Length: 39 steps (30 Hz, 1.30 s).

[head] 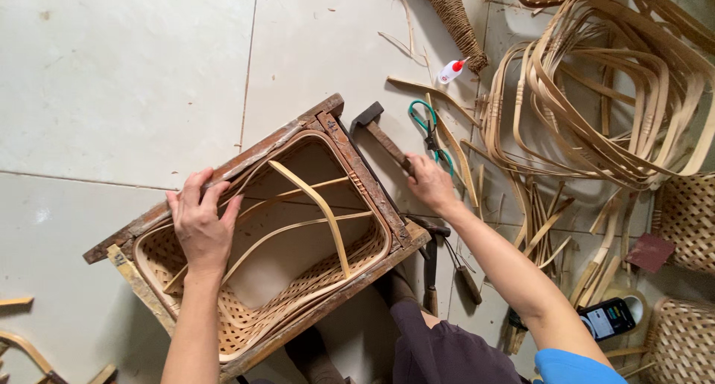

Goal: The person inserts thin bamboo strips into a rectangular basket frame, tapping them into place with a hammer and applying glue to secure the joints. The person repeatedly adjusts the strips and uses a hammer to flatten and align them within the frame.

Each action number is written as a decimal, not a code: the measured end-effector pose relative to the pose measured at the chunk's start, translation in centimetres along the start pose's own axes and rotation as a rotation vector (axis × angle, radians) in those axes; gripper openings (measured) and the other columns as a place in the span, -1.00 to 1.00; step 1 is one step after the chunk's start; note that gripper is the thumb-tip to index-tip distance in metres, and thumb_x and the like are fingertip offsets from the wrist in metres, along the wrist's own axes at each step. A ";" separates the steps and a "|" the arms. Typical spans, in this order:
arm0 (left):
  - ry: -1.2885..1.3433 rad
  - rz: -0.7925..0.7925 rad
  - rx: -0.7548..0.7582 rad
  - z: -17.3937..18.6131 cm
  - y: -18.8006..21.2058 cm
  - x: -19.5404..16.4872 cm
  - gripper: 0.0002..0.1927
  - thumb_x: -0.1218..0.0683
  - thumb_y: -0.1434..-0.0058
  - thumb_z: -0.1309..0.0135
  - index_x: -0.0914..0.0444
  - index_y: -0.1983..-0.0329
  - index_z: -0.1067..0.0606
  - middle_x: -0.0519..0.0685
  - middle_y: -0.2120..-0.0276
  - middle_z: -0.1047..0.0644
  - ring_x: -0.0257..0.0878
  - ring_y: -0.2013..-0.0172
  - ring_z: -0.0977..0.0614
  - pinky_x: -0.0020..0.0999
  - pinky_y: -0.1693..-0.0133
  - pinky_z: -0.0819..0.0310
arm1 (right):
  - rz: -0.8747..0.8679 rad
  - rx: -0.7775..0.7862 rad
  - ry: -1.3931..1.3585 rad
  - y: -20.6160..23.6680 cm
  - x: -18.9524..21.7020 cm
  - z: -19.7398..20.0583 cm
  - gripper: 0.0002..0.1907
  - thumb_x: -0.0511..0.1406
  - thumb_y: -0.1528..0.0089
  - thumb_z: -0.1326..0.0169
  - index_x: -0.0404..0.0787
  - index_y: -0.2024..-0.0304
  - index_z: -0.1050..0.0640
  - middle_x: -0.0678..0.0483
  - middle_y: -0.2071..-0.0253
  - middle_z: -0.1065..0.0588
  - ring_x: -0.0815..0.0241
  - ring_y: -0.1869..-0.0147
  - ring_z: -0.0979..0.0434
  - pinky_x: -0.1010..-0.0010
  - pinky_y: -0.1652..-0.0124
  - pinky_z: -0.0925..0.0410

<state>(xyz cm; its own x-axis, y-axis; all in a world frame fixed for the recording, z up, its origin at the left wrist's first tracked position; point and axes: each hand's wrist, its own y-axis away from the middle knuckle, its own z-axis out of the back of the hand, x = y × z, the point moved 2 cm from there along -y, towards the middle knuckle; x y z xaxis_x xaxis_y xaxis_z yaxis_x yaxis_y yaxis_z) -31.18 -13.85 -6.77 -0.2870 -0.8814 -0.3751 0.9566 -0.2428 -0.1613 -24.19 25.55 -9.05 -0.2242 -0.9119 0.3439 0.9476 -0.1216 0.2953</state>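
On the tiled floor, left to right:

Left hand [201, 224]: spread open, palm down, fingers pressing the far-left rim of the woven basket where it meets the frame; it grips nothing.

Wooden frame [246, 159]: a worn rectangular mould lying at a slant, its long axis running from near-left to far-right; the person's legs sit just below it.

Woven basket [253, 321]: seated inside the frame, open side up, with bent bamboo strips [316, 201] bowed across its mouth.

Hammer [381, 136]: just beyond the frame's right end, head toward the far left, handle running down and right into the right hand; its long axis lies roughly crosswise to the frame's.

Right hand [430, 181]: closed around the lower end of the hammer handle, just outside the frame's right edge; it is the nearer hand to the hammer by far, the left being well apart across the basket.

Scissors [430, 134]: green-handled, lying just beside the hammer, to its right.

Glue bottle [451, 71]: small, red-capped, farther away.

Bamboo hoops [618, 93]: a loose pile at far right.

Phone [607, 318]: near the right elbow.
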 end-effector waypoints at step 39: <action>0.088 0.027 -0.192 -2.8 -1.9 -0.7 -0.77 0.08 -0.15 -0.32 0.20 0.15 -0.61 -0.04 -0.13 -0.58 0.03 -0.21 -0.54 0.22 -0.33 -0.23 | 0.531 -0.047 0.060 -6.3 20.7 -3.5 -0.83 -0.32 -0.38 0.11 -0.32 0.23 -0.41 -0.17 0.51 -0.56 -0.12 0.49 -0.62 0.12 0.51 -0.45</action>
<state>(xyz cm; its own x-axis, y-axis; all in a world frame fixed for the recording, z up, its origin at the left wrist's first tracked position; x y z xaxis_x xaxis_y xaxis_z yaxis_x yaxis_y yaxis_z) -32.96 -11.63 -8.76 -0.2727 -0.8458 -0.4586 0.9391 -0.1304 -0.3180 -34.02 6.04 -6.86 0.3010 -0.8731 0.3835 0.9365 0.3466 0.0539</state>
